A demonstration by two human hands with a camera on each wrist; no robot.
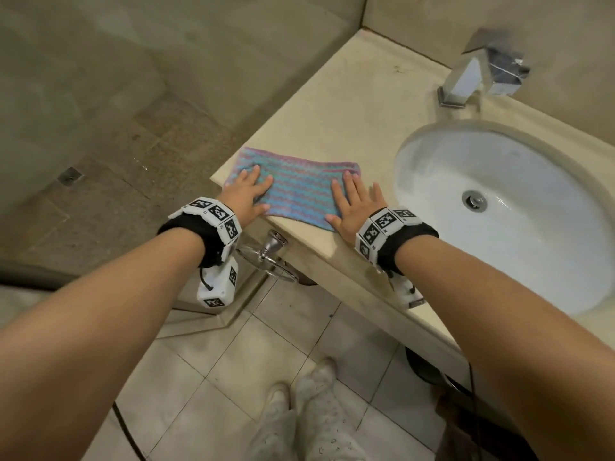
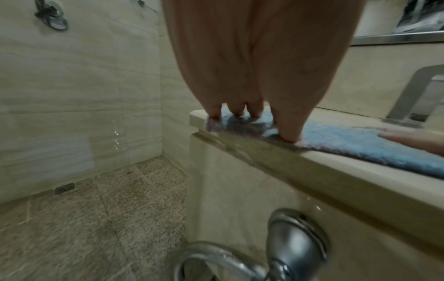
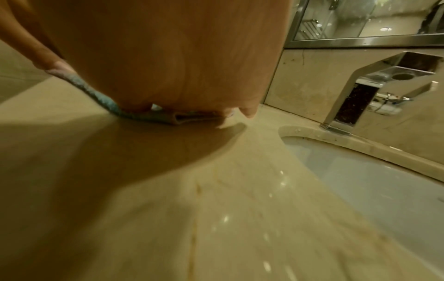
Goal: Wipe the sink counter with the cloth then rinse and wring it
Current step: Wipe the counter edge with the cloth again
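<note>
Hands: our left hand and right hand both lie flat, palms down, fingers spread, gripping nothing.
Cloth: the striped blue-and-pink cloth is spread at the left front corner of the surface, with its near edge along the front edge. Our left hand presses its left end. Our right thumb and inner fingers press its right end, and the outer fingers rest on bare stone.
Fold: the right wrist view shows the cloth's right end doubled over.
Sink: the sink is just right of our right hand, apart from the cloth. The faucet stands at the back edge.
Below: a towel ring hangs under the front edge.
Risk, edge: we judge that a stroke toward the front or left edge could drag the cloth off onto the floor.
Risk, grip: flat palms only pin the cloth, so uneven pressure could bunch it or let it slip from under the half-placed right hand.
Risk, coverage: the specked back strip could get missed.
Hidden: we cannot tell whether the cloth is wet. Both wrist views are mostly filled by the hands, and the sink's right side is cut off.
</note>
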